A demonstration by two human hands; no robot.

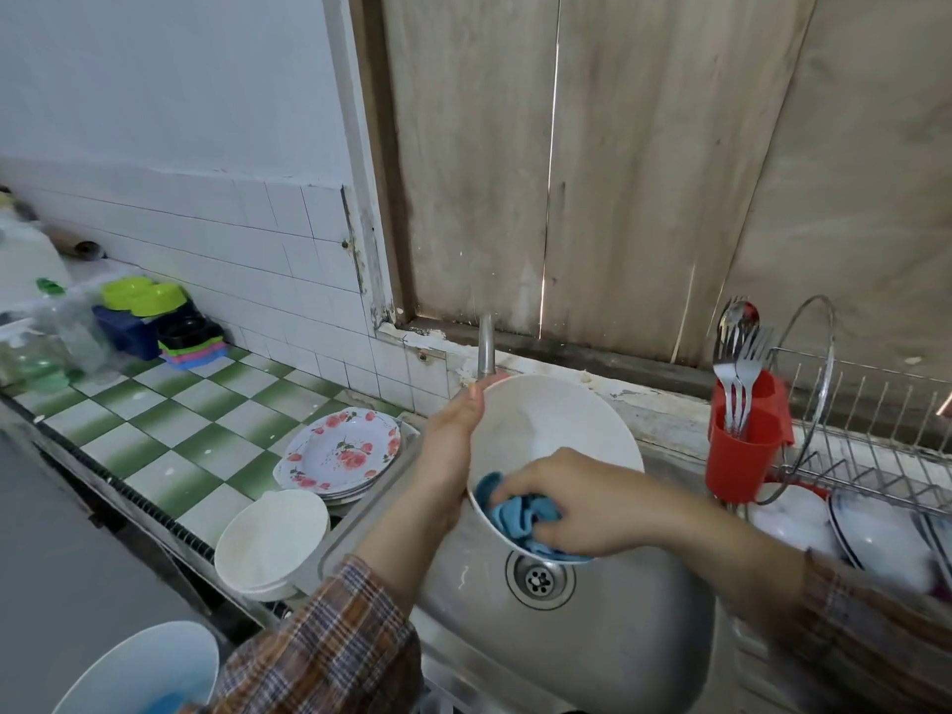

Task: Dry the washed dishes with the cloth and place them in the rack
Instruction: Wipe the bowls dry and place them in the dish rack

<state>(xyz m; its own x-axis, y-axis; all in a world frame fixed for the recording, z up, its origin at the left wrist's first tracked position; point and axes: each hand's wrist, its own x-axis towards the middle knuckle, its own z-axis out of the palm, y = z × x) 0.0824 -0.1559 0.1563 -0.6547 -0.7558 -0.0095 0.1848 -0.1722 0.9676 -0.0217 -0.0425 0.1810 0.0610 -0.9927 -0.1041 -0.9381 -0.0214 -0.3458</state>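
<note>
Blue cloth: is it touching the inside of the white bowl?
Touching. The head view shows the right hand pressing the bunched cloth against the inner wall of the bowl; the left hand holds its side.

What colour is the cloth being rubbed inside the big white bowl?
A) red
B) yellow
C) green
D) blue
D: the right hand grips a blue cloth inside the white bowl, which the left hand holds above the sink.
</note>
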